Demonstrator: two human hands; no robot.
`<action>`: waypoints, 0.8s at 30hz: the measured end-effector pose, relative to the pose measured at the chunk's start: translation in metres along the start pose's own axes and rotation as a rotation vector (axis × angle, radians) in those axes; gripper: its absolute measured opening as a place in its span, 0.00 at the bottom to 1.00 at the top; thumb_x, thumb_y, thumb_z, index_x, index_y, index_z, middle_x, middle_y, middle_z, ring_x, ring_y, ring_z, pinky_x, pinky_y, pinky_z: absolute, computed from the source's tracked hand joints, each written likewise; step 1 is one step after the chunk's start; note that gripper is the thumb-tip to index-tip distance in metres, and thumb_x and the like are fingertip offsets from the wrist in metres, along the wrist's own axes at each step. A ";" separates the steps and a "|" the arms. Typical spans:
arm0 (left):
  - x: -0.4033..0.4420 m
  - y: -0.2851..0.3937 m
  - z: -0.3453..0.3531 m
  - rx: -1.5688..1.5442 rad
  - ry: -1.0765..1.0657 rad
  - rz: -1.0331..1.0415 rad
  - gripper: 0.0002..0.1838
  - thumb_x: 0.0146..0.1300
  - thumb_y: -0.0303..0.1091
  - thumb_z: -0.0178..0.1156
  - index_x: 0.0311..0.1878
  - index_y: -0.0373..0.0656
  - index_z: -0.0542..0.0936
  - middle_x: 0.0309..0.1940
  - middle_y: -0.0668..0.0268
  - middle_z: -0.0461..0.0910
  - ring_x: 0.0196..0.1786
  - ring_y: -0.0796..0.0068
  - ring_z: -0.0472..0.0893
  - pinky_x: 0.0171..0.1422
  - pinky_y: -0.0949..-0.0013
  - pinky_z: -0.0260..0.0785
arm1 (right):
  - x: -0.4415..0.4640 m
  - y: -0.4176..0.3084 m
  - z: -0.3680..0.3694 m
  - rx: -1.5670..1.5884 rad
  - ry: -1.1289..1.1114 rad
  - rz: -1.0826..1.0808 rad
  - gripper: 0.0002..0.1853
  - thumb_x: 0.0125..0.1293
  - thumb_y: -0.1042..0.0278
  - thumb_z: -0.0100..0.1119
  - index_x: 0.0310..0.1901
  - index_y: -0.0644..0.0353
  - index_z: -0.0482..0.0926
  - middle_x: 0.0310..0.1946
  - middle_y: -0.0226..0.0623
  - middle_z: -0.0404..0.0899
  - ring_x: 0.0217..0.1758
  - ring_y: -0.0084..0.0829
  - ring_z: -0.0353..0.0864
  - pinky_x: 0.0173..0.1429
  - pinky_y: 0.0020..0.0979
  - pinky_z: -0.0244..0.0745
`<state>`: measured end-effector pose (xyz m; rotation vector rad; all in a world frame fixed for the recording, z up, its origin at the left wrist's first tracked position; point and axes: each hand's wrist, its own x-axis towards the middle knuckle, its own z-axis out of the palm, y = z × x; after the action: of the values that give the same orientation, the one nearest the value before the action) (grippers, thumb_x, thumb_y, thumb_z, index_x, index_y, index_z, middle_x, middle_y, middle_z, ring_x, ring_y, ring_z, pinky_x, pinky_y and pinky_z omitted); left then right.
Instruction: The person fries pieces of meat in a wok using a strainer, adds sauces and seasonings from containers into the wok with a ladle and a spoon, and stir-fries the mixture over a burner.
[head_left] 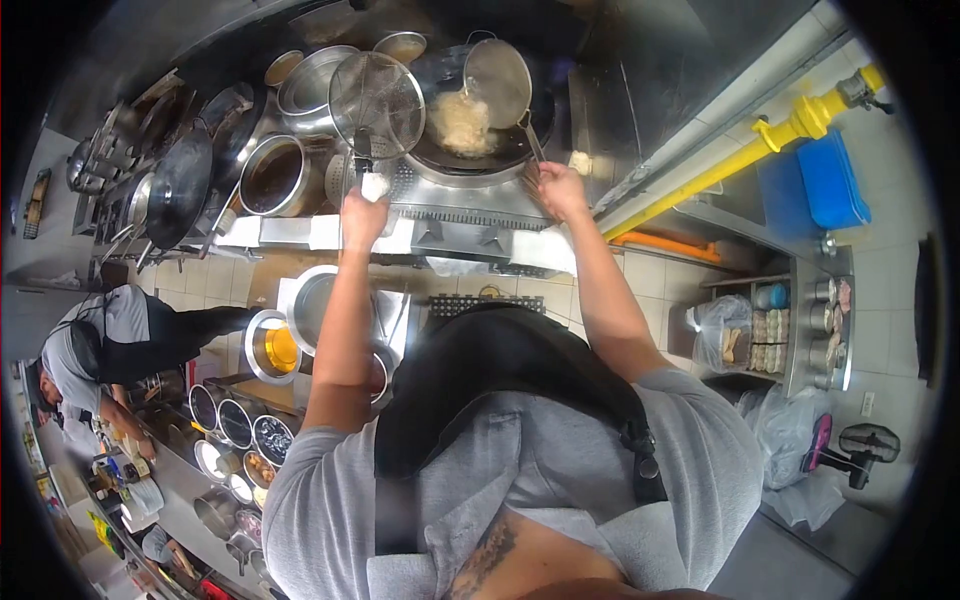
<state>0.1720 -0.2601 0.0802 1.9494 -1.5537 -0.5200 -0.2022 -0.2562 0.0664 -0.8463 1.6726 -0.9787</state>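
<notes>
A wok (470,160) on the stove holds pale, frothy food (463,124). My left hand (365,215) is closed round the cloth-wrapped handle of a wire skimmer (377,104), whose round mesh is to the left of the wok. The fingers of my right hand (562,190) are wrapped round the handle of a round metal strainer (498,82), held tilted above the wok beside the food. White cloths (543,250) lie along the stove's front edge.
Left of the skimmer are a pot of dark liquid (272,174), metal bowls (312,86) and a black wok (180,190). A yellow pipe (740,158) runs at the right. Another person (110,335) works at a counter at lower left.
</notes>
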 end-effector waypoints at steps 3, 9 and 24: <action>0.000 -0.005 0.001 -0.001 0.004 0.000 0.29 0.51 0.39 0.71 0.50 0.24 0.77 0.44 0.34 0.82 0.52 0.37 0.82 0.59 0.50 0.74 | -0.006 0.003 -0.002 -0.034 0.010 -0.082 0.14 0.73 0.70 0.55 0.57 0.61 0.79 0.22 0.29 0.76 0.11 0.19 0.67 0.12 0.26 0.58; 0.005 -0.015 0.002 -0.039 -0.014 -0.014 0.28 0.50 0.38 0.71 0.50 0.25 0.78 0.44 0.35 0.82 0.52 0.37 0.82 0.60 0.50 0.74 | 0.019 0.022 0.008 -0.600 0.199 -0.425 0.14 0.64 0.68 0.56 0.48 0.58 0.86 0.45 0.53 0.84 0.53 0.55 0.82 0.61 0.44 0.76; 0.098 0.067 0.036 0.276 -0.177 0.080 0.21 0.57 0.38 0.62 0.50 0.32 0.80 0.49 0.40 0.83 0.56 0.45 0.82 0.63 0.51 0.74 | 0.074 -0.004 -0.032 -0.446 0.200 -0.186 0.09 0.64 0.76 0.52 0.38 0.63 0.83 0.24 0.48 0.84 0.16 0.38 0.82 0.24 0.37 0.75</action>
<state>0.1238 -0.3717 0.1028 2.0787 -1.8926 -0.4755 -0.2526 -0.3162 0.0463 -1.2481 2.0539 -0.8454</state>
